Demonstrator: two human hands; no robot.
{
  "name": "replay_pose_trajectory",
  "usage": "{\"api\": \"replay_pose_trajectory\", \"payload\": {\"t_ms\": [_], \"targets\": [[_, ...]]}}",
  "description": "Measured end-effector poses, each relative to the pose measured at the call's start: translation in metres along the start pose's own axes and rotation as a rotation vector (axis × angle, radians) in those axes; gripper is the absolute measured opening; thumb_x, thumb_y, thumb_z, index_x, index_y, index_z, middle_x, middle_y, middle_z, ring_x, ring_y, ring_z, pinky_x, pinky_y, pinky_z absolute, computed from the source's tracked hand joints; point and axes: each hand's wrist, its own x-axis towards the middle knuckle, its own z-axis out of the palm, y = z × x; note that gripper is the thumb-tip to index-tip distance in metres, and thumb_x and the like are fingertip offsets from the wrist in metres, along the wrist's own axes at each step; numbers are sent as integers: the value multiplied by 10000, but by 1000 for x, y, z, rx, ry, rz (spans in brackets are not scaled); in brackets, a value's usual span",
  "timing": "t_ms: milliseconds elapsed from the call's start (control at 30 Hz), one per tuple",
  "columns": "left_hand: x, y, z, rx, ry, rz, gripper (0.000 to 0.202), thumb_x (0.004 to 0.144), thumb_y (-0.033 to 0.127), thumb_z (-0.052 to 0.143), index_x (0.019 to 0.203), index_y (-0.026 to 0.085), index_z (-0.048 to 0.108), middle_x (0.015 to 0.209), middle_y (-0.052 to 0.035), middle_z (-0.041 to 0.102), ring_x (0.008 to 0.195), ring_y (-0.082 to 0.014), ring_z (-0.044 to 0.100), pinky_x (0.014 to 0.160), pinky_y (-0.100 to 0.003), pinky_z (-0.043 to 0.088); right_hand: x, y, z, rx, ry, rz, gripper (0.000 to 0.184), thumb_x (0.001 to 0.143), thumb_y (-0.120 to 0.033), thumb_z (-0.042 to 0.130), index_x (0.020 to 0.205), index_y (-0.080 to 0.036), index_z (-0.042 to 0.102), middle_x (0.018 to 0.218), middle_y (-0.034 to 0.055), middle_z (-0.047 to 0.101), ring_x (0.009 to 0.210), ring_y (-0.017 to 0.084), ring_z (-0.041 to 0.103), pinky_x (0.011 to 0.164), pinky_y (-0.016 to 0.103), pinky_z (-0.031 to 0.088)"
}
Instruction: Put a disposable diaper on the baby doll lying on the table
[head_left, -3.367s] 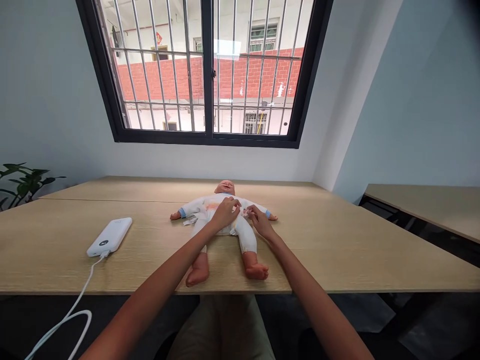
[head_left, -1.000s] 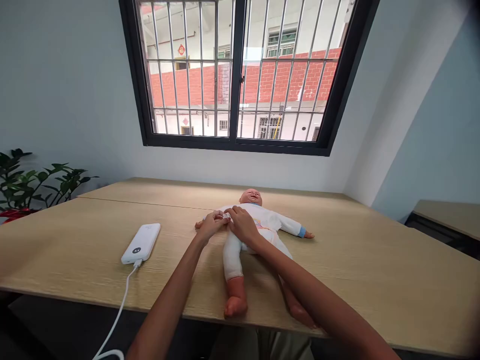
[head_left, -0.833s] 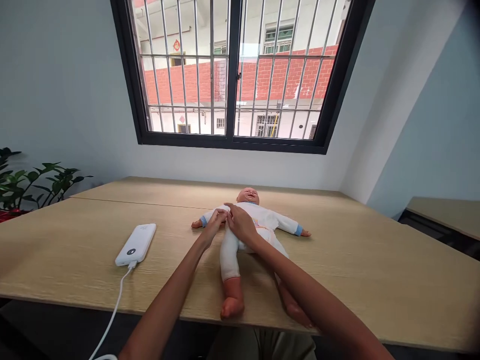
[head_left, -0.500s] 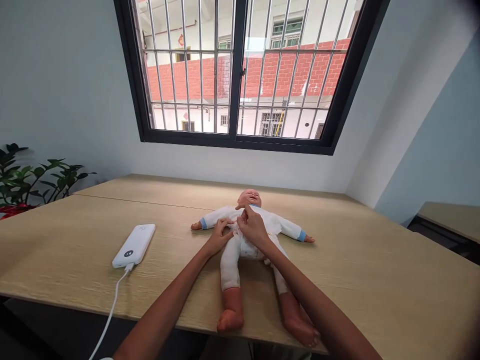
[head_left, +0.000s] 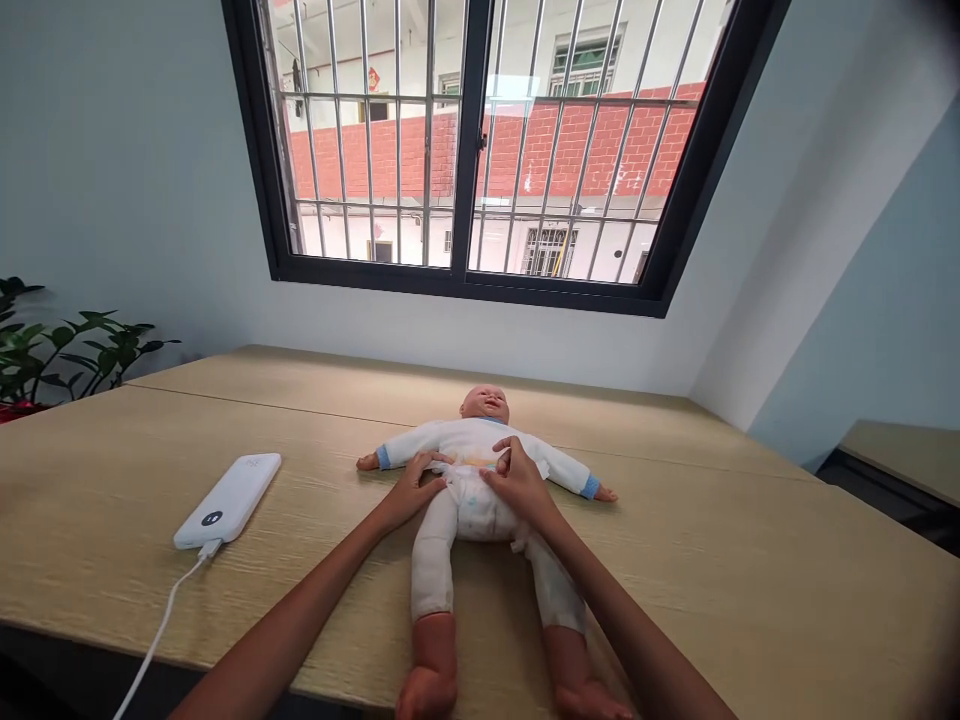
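Left hand [head_left: 411, 487] is down on the doll [head_left: 466, 440], thumb and fingers apart, laid flat against the white suit [head_left: 433, 560] at the waist. Right hand [head_left: 519, 482] sits just across on the belly, fingers curled in close together. Whether cloth is caught between them cannot be told from here. Two hands, one doll, and both hands are touching it.

The doll lies face up in the middle of the table [head_left: 712, 560], head toward the window [head_left: 480, 150], both arms flung wide, both legs pointing back at the person. Its two bare feet come right down to the near edge.

Out to the left, well apart from the doll, is one white power bank [head_left: 227, 487], with one white cable [head_left: 154, 640] trailing off the front edge. There is bare wood between it and the left forearm, and a broad bare stretch on the right out to the table's far side. Farther left, one leafy plant [head_left: 71, 345] stands past the table's end. One second table [head_left: 896, 455] shows at the far right, apart from the first.
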Motion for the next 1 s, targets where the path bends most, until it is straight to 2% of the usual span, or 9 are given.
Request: {"api": "replay_pose_trajectory", "payload": {"t_ms": [200,267,367,467,567,700,800,900,1000], "targets": [[3,-7,1,-38,-3,5,332,829,374,554,1108,197,590,1202,-114,627,1243,-284,520,1094,-436,407,10,2,-7,89,116,3,222,725,-340,592,882,-246,466,624,-63,472,612,189,535,590,302,408],[3,-8,2,-25,1,14,314,826,352,552,1099,201,588,1199,-113,629,1230,-280,524,1092,-431,404,9,0,-10,58,97,19,241,775,-404,578,915,-239,471,613,-50,525,631,207,569,618,318,416],[4,-9,4,-1,10,36,311,825,340,550,1098,196,584,1191,-117,628,1192,-277,544,1085,-430,404,4,-5,-11,-59,9,40,374,774,-472,629,1018,-221,498,627,-27,615,672,231,617,650,329,418],[5,-9,7,21,33,42,296,824,336,540,1085,202,579,1172,-105,636,1170,-268,561,1076,-420,411,-3,-8,-7,-91,-26,20,476,723,-406,675,1123,-215,500,704,-14,664,693,225,629,646,320,427],[6,-10,12,46,60,21,270,823,321,529,1069,219,572,1167,-93,641,1160,-265,570,1062,-423,424,-6,-10,-3,-23,-16,-14,449,710,-347,621,1118,-219,484,763,-3,678,672,202,606,643,318,441],[9,-13,16,65,53,23,263,821,321,536,1067,238,576,1176,-100,648,1169,-300,567,1056,-463,424,-3,-8,2,48,93,-51,396,706,-375,575,1053,-225,456,770,7,666,655,198,578,620,318,432],[10,-15,16,94,34,11,287,829,334,537,1104,265,579,1238,-86,642,1222,-306,547,1083,-456,402,-3,-2,5,15,163,28,366,675,-352,562,995,-232,432,697,-19,631,621,201,564,601,313,407],[10,-14,16,124,19,-48,341,846,348,510,1166,240,566,1291,-89,619,1268,-307,518,1119,-467,364,-7,4,8,-50,245,94,350,638,-306,556,950,-236,414,626,-60,561,601,198,549,604,306,386],[10,-12,15,97,15,-45,358,850,325,508,1178,196,571,1305,-122,609,1275,-318,508,1123,-452,354,-13,6,9,-60,324,14,346,627,-294,570,942,-233,438,645,-74,493,603,182,517,612,303,392]]}}
